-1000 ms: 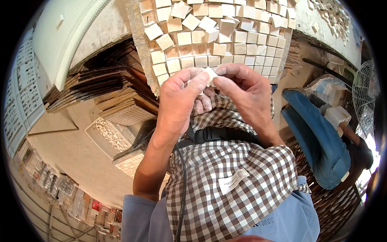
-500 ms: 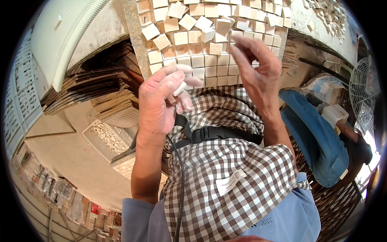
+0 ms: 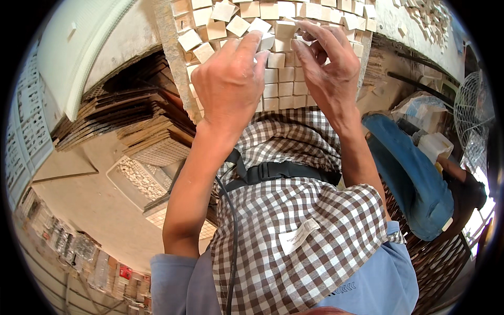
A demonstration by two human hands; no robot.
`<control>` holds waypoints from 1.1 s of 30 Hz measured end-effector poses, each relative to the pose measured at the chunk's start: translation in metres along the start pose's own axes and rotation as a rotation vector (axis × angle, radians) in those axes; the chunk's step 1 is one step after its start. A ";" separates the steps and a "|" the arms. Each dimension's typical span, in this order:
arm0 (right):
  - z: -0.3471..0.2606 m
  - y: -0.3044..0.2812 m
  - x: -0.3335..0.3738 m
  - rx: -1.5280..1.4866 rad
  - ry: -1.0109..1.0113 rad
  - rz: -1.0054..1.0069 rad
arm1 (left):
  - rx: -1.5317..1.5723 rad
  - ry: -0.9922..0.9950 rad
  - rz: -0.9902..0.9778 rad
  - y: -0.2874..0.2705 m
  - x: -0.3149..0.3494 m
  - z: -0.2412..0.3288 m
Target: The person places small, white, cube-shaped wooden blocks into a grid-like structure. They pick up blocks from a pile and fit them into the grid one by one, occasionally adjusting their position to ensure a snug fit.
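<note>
Small square cream tiles (image 3: pixel 286 75) sit in rows in a gridded tray (image 3: pixel 170 37) before me, with several loose ones lying tilted on top. My left hand (image 3: pixel 228 76) is over the left part of the tray, back upward. Its thumb and forefinger close around a small pale tile (image 3: pixel 266 42), partly covered by the fingers; the other fingers are curled from sight. Over the right side, my right hand (image 3: pixel 333 68) has its thumb and forefinger apart, close to an upright tile (image 3: pixel 285 37). Nothing shows clearly in its grip.
More loose tiles (image 3: pixel 433 23) lie on a ledge at the far right. Stacked brown boards (image 3: pixel 126 115) are at the left, above a bin of small pieces (image 3: pixel 137 178). A person in blue trousers (image 3: pixel 412 178) is at the right, near a wire fan guard (image 3: pixel 472 107).
My left hand has turned over and reached forward from near my apron to the tiles. My right hand has shifted slightly forward and lower over the tray.
</note>
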State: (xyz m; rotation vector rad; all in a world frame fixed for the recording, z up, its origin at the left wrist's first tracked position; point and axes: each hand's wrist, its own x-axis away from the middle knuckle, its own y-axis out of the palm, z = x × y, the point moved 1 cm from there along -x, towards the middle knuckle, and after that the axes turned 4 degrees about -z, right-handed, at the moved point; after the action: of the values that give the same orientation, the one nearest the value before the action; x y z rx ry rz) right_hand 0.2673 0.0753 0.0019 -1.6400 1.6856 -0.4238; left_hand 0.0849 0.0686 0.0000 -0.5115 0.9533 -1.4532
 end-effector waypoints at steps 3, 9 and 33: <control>0.001 -0.004 0.009 -0.045 0.040 0.003 | 0.202 -0.044 0.103 0.006 0.003 -0.002; -0.006 -0.006 0.035 -0.386 0.231 -0.057 | 0.155 0.099 0.197 0.002 0.029 -0.015; -0.007 0.017 0.056 -0.854 0.644 -0.219 | 1.813 -1.014 0.464 -0.106 0.150 -0.112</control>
State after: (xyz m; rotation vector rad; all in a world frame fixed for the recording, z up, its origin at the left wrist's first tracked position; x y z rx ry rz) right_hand 0.2550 0.0221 -0.0198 -2.5056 2.3698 -0.3804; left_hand -0.0875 -0.0592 -0.0127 0.3658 -1.0544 -0.8812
